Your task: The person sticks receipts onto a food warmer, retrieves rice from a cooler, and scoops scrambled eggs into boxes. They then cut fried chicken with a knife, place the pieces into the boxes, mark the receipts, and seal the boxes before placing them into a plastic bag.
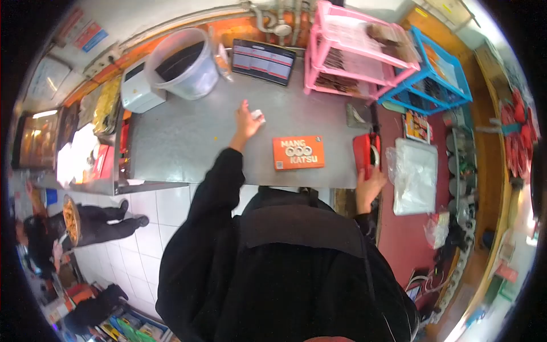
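Observation:
My left hand is raised over the steel table, fingers curled about a small white piece that looks like paper; its exact kind is too small to tell. To the right of that hand lies an orange box printed "MANG KATSU", flat near the table's front edge and touched by neither hand. My right hand grips the near end of a red tape dispenser, which holds a pale roll of tape. Part of my right thumb and palm is hidden.
At the back stand a white printer, a clear plastic bucket, a tablet screen, a pink rack and a blue rack. Plastic bags lie right. A person carrying a round tray is on the left.

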Tool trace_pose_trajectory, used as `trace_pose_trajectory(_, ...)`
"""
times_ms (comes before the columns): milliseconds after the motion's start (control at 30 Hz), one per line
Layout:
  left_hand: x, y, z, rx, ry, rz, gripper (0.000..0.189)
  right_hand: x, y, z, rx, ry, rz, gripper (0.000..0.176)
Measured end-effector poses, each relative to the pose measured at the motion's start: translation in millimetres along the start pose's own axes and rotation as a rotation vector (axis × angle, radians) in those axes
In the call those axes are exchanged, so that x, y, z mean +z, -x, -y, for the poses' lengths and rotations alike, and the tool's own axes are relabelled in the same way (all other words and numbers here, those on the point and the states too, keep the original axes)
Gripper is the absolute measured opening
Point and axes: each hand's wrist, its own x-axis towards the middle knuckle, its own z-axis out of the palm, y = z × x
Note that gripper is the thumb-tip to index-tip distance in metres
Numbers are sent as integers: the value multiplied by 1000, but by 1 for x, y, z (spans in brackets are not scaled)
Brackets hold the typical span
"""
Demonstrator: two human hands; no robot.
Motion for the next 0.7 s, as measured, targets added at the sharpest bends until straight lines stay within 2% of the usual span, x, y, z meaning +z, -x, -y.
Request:
trace_pose_trajectory(33,5,-5,12,-72,12,170,74,-15,-8,-10,78,134,-34,31)
trace_pose_trajectory(100,6,-21,23,-163,-55,518,71,-9,-18,-56,37,214,-45,32)
trace_pose_trajectory(167,17,-33,31,-169,-104,743,62,16,-21,-107,286,-434,416,33)
trace_pose_trajectory(200,15,-34,9,-140,-93,760,62,14,-26,-114,312,-422,395,33)
trace_pose_trajectory(267,-3,-33,-22,-210,197,732,44,18,-33,-118,555,-889,687,29)
trace_pose_trajectory(300,0,-28,-35,-207,199,739,44,19,-37,-119,562,-888,683,29)
trace_pose_trajectory(367,7,-13,-66,-63,745,698,40,24,-44,-118,681,-852,758,21)
trace_pose_trajectory(433,-4,5,-115,6,913,709,41,23,-47,-117,729,-846,769,16)
trace_pose_trajectory(500,1,34,-139,-136,994,757,47,9,-46,-113,711,-1026,672,13)
trace_pose_trajectory(533,0,51,-151,-144,994,756,47,-4,-44,-112,713,-1023,680,13)
trace_pose_trajectory(600,-5,82,-172,-167,1049,680,51,-38,-32,-106,834,-1130,596,16)
trace_pose_trajectory(700,13,121,-163,-211,1021,631,58,-45,4,-125,884,-1003,617,14)
